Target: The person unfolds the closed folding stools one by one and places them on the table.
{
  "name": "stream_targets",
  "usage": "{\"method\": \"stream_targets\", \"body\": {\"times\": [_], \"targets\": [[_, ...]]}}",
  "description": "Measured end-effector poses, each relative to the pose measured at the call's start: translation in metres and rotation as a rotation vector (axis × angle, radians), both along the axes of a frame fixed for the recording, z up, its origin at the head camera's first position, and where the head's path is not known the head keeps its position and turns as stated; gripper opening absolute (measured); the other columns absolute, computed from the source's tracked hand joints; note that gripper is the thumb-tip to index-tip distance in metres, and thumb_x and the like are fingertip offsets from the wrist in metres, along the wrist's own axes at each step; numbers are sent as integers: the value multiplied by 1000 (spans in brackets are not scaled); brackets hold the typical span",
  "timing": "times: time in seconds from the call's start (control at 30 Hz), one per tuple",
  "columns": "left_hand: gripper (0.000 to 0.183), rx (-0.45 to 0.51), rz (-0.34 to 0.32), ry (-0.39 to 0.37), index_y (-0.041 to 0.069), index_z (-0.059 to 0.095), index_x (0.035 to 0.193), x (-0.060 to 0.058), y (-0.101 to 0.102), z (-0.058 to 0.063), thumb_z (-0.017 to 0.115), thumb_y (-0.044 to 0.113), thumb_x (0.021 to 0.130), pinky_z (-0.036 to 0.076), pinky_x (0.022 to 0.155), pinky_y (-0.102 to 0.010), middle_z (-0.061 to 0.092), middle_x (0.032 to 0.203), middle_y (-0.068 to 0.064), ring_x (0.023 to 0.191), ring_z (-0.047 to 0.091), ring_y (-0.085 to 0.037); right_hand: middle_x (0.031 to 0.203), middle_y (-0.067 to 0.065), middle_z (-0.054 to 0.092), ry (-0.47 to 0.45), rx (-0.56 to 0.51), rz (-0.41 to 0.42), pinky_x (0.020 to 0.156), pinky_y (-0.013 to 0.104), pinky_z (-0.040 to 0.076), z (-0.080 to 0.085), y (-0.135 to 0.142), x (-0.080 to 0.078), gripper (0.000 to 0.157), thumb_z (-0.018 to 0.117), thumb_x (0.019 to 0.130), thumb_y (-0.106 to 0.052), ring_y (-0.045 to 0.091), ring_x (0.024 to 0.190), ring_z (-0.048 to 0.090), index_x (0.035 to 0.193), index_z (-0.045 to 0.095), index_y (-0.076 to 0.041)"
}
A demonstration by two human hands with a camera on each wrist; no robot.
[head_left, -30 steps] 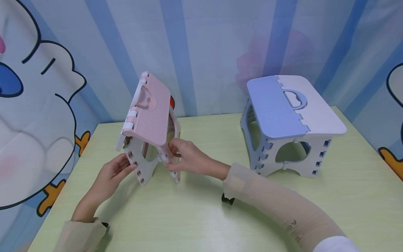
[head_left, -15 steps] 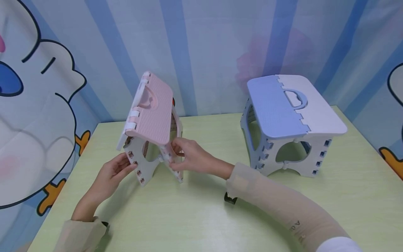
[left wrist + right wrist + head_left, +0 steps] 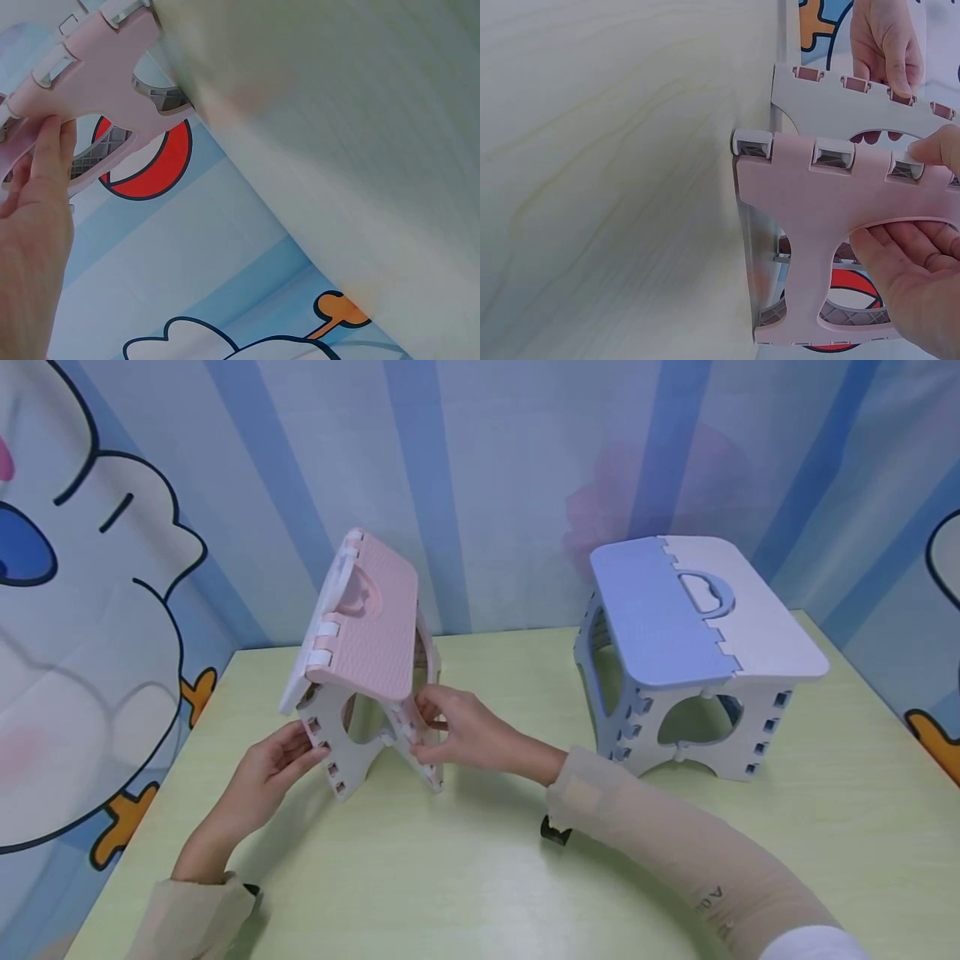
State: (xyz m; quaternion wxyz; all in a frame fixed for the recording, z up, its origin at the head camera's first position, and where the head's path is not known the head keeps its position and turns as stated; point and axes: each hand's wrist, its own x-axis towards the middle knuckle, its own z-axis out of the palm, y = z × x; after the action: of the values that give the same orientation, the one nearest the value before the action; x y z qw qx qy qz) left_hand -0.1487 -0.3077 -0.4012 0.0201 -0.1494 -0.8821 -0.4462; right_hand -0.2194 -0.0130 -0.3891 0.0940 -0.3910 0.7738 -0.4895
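A pink and white folding step stool (image 3: 378,635) stands partly unfolded on the left half of the table, its two seat panels sloping like a roof. My left hand (image 3: 258,785) grips the left leg panel, thumb on its front edge. With my right hand (image 3: 472,731) I hold the pink right leg panel (image 3: 802,180); the thumb lies on its hinged edge and the fingers reach into its oval opening. In the left wrist view, the left fingers go behind a pink leg panel (image 3: 97,67), their tips partly hidden.
A blue and white folding stool (image 3: 652,643) stands fully unfolded on the right side of the pale green table (image 3: 420,877). Behind the table hangs a striped blue curtain (image 3: 510,502) with cartoon prints. A small black object (image 3: 555,832) shows beneath the right sleeve.
My right hand has moved slightly right with the right leg panel, so the legs stand wider apart. The seat has tilted a little flatter. My left hand stays in place.
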Motion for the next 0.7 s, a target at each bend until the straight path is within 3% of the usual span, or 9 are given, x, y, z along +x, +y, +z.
{"method": "stream_targets", "body": {"times": [0.13, 0.7], "targets": [[47, 1, 0, -5, -2, 46, 144, 0, 1, 0, 58, 16, 103, 47, 88, -13, 59, 135, -20, 119, 58, -35, 106, 4, 62, 2, -3, -1, 89, 27, 54, 0, 2, 0, 33, 77, 85, -4, 15, 97, 61, 110, 56, -4], [46, 8, -7, -14, -2, 46, 144, 0, -1, 1, 58, 16, 103, 48, 88, -15, 59, 135, -19, 118, 60, -30, 105, 5, 61, -16, -19, -2, 93, 41, 53, 1, 8, 4, 31, 76, 85, -3, 16, 98, 61, 108, 56, -4]]}}
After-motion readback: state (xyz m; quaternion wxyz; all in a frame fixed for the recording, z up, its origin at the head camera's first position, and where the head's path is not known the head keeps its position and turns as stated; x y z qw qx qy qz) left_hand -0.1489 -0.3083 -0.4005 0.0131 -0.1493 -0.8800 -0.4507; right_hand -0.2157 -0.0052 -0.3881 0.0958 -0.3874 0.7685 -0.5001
